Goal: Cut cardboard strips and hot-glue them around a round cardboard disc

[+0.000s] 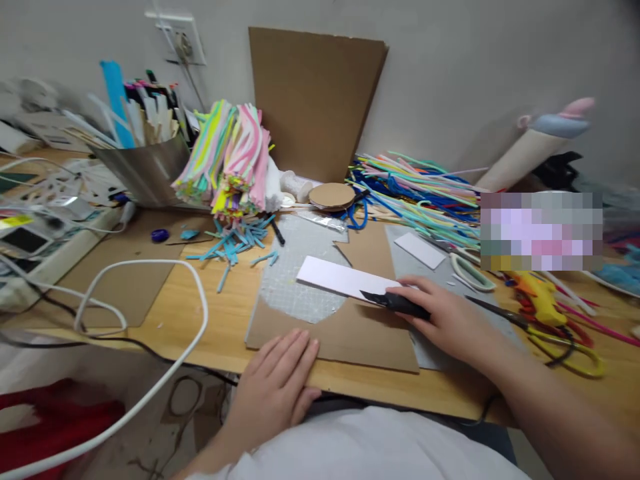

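My right hand (pixel 445 317) is wrapped round the black handle of a craft knife (pixel 407 305), its dark blade pointing left. Beneath the blade lies a white rectangular strip (pixel 333 277); whether the blade touches it I cannot tell. A brown cardboard sheet (pixel 360 343) with a curved cutout lies under the knife, on a grey cutting mat (pixel 295 257). Flat on the cardboard's front edge rests my left hand (pixel 283 373), fingers stretched out and holding nothing. A smaller white piece (pixel 419 251) lies on the mat to the right.
Scissors (pixel 470 270), yellow-handled scissors (pixel 565 350) and a yellow glue gun (pixel 543 300) lie right. Behind are a cardboard disc (pixel 332 195), a leaning cardboard panel (pixel 315 100) and pipe cleaner bundles (pixel 245 160). A white cable (pixel 203 300) loops over the left table edge.
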Demonstrator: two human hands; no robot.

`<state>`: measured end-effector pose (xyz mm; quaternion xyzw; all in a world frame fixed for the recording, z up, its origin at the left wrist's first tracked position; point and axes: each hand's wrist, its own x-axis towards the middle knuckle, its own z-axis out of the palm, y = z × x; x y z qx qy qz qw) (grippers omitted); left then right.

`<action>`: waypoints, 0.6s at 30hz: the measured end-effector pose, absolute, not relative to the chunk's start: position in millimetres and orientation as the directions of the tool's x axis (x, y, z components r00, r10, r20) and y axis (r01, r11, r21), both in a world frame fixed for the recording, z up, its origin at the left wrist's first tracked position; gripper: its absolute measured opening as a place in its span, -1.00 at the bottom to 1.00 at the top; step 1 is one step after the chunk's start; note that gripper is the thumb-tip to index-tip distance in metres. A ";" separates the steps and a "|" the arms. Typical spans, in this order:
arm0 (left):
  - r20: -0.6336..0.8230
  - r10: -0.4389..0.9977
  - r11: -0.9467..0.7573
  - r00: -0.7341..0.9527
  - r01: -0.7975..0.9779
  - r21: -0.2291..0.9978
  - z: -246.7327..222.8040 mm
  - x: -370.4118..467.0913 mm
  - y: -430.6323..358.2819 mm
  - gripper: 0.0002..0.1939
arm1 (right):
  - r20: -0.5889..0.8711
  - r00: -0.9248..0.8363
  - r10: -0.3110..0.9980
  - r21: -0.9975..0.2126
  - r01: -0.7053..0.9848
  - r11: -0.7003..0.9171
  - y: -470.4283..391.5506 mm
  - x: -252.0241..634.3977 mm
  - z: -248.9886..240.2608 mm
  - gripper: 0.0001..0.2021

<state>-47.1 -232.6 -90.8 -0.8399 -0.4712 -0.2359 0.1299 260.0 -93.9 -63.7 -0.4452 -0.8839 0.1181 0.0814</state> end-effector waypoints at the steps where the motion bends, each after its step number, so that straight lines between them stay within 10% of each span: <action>1: 0.523 0.729 -0.519 0.443 0.855 0.000 -92.3 -47.1 -235.2 -0.59 | 0.038 -0.597 0.801 -0.281 0.763 0.582 -93.1 261.5 -66.2 -0.65; 18: 0.556 0.741 -0.500 0.376 0.862 0.084 -105.5 -44.7 -241.4 -0.63 | 0.031 -0.617 0.786 -0.252 0.756 0.604 -88.8 270.9 -78.0 -0.63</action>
